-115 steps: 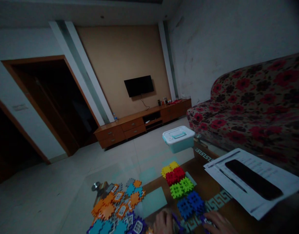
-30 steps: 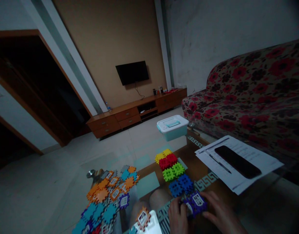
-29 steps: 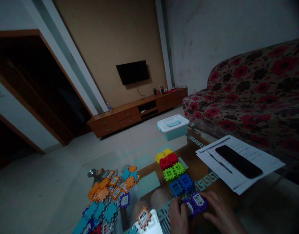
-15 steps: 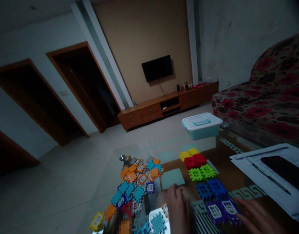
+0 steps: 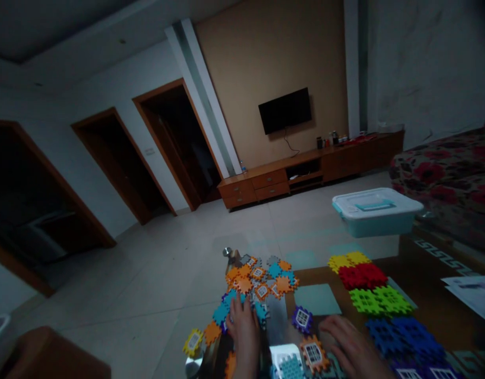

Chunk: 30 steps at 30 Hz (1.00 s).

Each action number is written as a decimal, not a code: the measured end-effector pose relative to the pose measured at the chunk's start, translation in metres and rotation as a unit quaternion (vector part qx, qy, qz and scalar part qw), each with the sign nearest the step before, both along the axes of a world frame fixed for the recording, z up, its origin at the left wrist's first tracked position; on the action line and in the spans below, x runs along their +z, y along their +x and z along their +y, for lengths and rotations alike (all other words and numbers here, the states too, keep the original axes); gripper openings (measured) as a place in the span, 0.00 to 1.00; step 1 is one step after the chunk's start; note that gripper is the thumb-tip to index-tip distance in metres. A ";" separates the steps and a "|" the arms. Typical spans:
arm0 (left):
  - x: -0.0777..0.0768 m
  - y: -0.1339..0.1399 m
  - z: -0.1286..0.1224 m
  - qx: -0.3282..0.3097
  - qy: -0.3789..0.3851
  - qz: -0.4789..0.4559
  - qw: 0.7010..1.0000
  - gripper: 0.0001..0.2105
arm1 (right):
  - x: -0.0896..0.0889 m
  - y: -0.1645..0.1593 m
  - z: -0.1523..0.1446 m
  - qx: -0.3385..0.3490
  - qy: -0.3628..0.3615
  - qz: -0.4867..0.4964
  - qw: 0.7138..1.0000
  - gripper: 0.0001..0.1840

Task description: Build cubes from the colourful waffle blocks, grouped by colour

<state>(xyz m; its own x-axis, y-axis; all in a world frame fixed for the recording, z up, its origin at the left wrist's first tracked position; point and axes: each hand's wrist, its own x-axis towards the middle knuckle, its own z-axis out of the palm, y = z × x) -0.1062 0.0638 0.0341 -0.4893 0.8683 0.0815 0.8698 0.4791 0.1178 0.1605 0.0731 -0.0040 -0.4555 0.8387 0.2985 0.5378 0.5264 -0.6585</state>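
Note:
My left hand (image 5: 244,334) reaches over a loose pile of interlocking plastic tiles, its fingers spread on the light blue tiles (image 5: 221,314). Under its fingertips, what they touch is partly hidden. My right hand (image 5: 355,345) hovers with loosely bent fingers, apparently holding nothing. Close to its fingertips lie a purple window tile (image 5: 303,319) and an orange window tile (image 5: 314,353). A light blue brick-patterned tile (image 5: 290,367) rests on a white piece at the bottom edge. Along the right, paired tiles form a column: yellow (image 5: 349,260), red (image 5: 363,275), green (image 5: 380,300), blue (image 5: 405,337), then purple (image 5: 408,372).
A lidded teal box (image 5: 378,210) stands at the glass table's far right. Papers (image 5: 471,295) lie at the right edge. Orange tiles (image 5: 244,284) heap toward the far left corner, and a yellow tile (image 5: 194,342) sits near the left edge.
The view has swung left. My left hand has moved from beside the white piece onto the tile pile. My right hand has left the purple pair and come inward, nearer the loose purple and orange tiles.

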 end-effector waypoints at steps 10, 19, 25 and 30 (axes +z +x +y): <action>-0.021 -0.080 -0.044 -0.051 0.024 -0.040 0.998 0.22 | 0.029 -0.079 0.041 -0.052 -0.104 -0.176 0.977 0.29; -0.017 -0.096 -0.048 -0.061 0.249 -0.151 0.955 0.15 | 0.027 -0.067 0.043 -0.073 -0.107 -0.161 0.978 0.09; 0.014 -0.045 -0.059 -0.030 0.291 -0.319 0.901 0.23 | 0.033 0.000 0.026 -0.105 -0.081 0.074 0.988 0.15; -0.009 0.057 -0.049 -0.127 0.324 -0.382 0.856 0.21 | 0.033 0.101 -0.005 -0.272 -0.117 0.206 0.933 0.17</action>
<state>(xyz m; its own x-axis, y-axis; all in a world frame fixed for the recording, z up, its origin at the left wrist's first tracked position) -0.0489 0.0146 0.0255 -0.4174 0.8481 0.3264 0.4862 -0.0950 0.8686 0.2618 0.0686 0.0290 0.1689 0.9763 0.1351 0.3595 0.0666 -0.9308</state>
